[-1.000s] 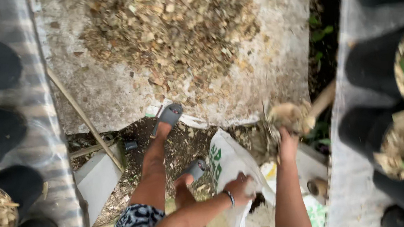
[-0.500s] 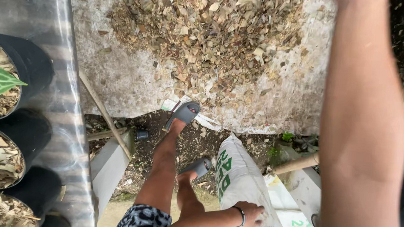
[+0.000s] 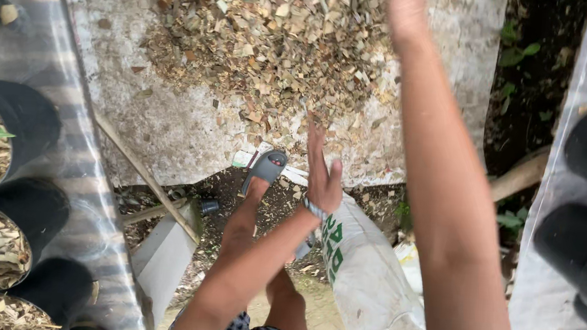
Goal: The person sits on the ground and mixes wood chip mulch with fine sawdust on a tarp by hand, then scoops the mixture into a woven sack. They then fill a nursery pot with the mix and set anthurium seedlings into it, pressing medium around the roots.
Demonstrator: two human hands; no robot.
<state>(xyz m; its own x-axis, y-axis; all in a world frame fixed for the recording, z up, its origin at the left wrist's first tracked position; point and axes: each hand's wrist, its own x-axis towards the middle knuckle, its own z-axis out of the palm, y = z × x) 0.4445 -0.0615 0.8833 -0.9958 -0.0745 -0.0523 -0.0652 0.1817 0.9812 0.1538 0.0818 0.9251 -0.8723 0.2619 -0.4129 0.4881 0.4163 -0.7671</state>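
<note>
The left hand [image 3: 321,178] has let go of the white sack [image 3: 368,280] and now reaches, fingers wide, toward the wood chips [image 3: 270,33], while the right hand [image 3: 405,7], raised higher than before, is cut off, so I cannot tell its state.

The left hand [image 3: 321,171] was open, fingers spread, just above the near edge of the grey slab [image 3: 161,123], empty. The right hand [image 3: 405,7] reached over the heap of dry chips [image 3: 270,33] covering the slab's far half. A white sack [image 3: 368,280] stood below the near edge.
</note>
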